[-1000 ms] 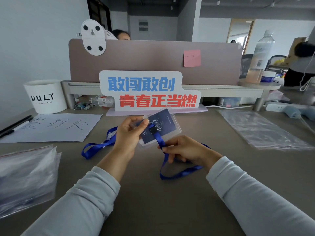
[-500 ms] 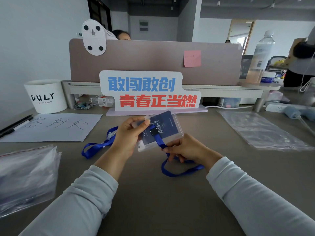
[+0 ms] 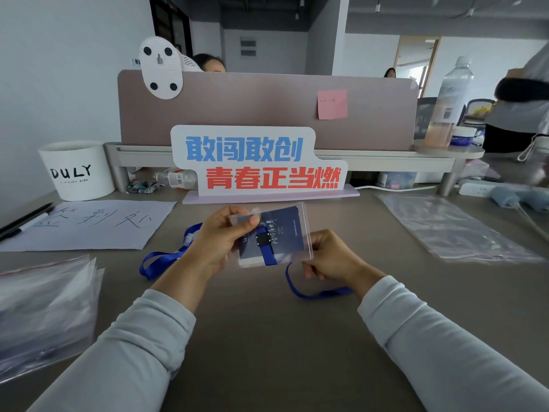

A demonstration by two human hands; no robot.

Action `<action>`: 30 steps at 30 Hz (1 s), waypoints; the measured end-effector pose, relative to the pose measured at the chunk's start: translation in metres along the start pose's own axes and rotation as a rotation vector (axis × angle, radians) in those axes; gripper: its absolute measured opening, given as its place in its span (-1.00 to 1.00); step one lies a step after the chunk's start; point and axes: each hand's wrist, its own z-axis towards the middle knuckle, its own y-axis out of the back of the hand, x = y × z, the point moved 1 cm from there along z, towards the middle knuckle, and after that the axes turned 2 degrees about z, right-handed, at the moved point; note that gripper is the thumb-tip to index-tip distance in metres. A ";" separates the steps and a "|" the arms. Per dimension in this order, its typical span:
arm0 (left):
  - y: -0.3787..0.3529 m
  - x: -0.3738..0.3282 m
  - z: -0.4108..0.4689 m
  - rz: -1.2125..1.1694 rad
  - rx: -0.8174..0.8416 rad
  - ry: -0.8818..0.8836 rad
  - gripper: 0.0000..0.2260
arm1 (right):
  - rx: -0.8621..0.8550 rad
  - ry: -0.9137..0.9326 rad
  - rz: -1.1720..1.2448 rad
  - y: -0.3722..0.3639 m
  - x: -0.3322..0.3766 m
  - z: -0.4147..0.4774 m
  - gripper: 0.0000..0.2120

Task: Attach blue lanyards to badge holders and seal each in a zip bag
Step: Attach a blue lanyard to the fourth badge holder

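A clear badge holder point(image 3: 289, 233) with a dark blue card inside is held above the desk at the centre. My left hand point(image 3: 221, 237) pinches its upper left edge between thumb and fingers. A blue lanyard point(image 3: 263, 251) with a black clasp runs down across the holder's front; one loop lies on the desk at the left, another loop curls below my right wrist. My right hand point(image 3: 332, 257) grips the lanyard strap just under the holder's lower right corner, fingers curled.
A stack of zip bags point(image 3: 44, 310) lies at the left edge, and a flat clear bag point(image 3: 454, 230) lies at the right. A sheet of paper point(image 3: 89, 224), a pen, a white "DULY" cup point(image 3: 77, 171) and a standing sign point(image 3: 255, 162) sit farther back.
The badge holder has tilted flatter and shifted slightly right. My right hand has pulled the strap in, and the lanyard loop below it has shrunk.
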 end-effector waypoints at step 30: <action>-0.003 0.007 -0.007 0.258 0.235 0.197 -0.87 | -0.006 -0.196 0.757 0.005 0.004 0.000 -0.75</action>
